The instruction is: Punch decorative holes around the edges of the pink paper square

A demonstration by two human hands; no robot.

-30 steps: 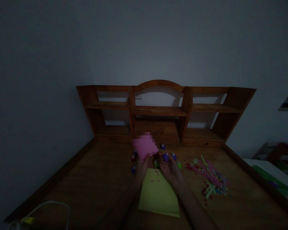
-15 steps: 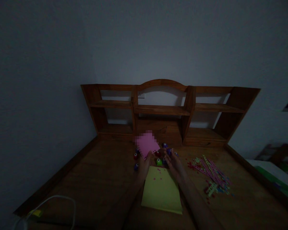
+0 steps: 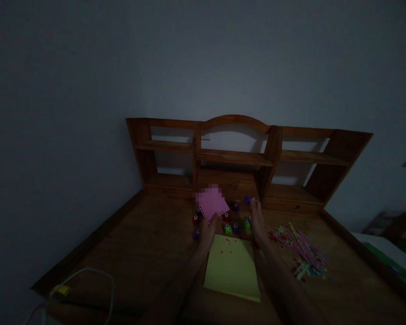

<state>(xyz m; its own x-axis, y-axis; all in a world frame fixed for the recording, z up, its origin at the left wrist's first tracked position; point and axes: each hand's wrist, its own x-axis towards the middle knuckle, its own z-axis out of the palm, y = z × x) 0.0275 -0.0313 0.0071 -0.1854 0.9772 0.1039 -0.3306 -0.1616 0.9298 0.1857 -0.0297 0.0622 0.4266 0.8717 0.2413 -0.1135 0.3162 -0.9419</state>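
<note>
My left hand is closed on a pink sheet of paper, which has a row of small dark holes along its near edges. The far corner of the sheet is pixelated. Between the thumb and fingers of my right hand is a small purple figure, raised a little above the desk; its details are too dark to make out. Around both hands stand several small one-eyed figures, among them a green figure, a red figure and a purple figure. A yellow sheet lies below, with pink scraps on it.
Pink and yellow strips lie in a pile with small coloured pieces on the right. A wooden shelf unit rises at the back of the desk. A white cable loops at the lower left beside a yellow object.
My right hand has moved away from the cluster, up and to the right, and now has a purple figure lifted in it. My left hand still holds the pink paper. The view has shifted slightly.
</note>
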